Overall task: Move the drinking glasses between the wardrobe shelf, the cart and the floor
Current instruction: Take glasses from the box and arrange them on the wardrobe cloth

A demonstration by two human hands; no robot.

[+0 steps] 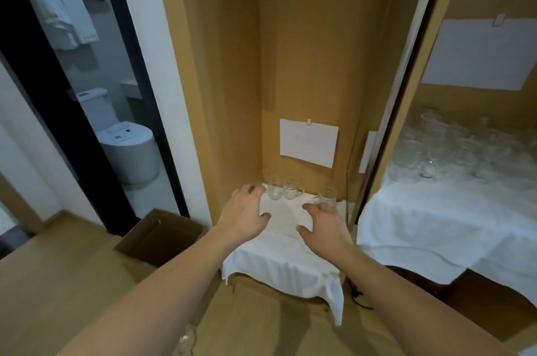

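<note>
Two bare hands reach into a tall wooden wardrobe, both held over a shelf (290, 262) draped in a white cloth (293, 274). The left hand (247, 210) hovers with fingers loosely curled and holding nothing, its fingertips near the leftmost of three small clear drinking glasses (273, 191) standing at the back of the shelf. A second glass (291, 189) stands just beside the first; the third glass (327, 197) stands apart to the right — the right hand (325, 223), fingers spread and relaxed, is poised just in front of it, and whether a fingertip touches its rim cannot be told.

A white sheet of paper (308, 142) is clipped to the wardrobe's back panel above the glasses. To the right, past the edge of a sliding door (406, 88), a second cloth-covered surface (436, 227) carries a crowded cluster of clear glassware (462, 149), blurred in the view, with another clipped sheet of paper (479, 53) on the panel above it.

On the wooden floor (58, 283) to the left lies an open cardboard box (159, 236) — beyond it, a dark-framed doorway shows a toilet (128, 149) and hanging white towels (64, 18). At the bottom edge, a glint of glass (187, 339) shows below the left forearm, too blurred to identify.
</note>
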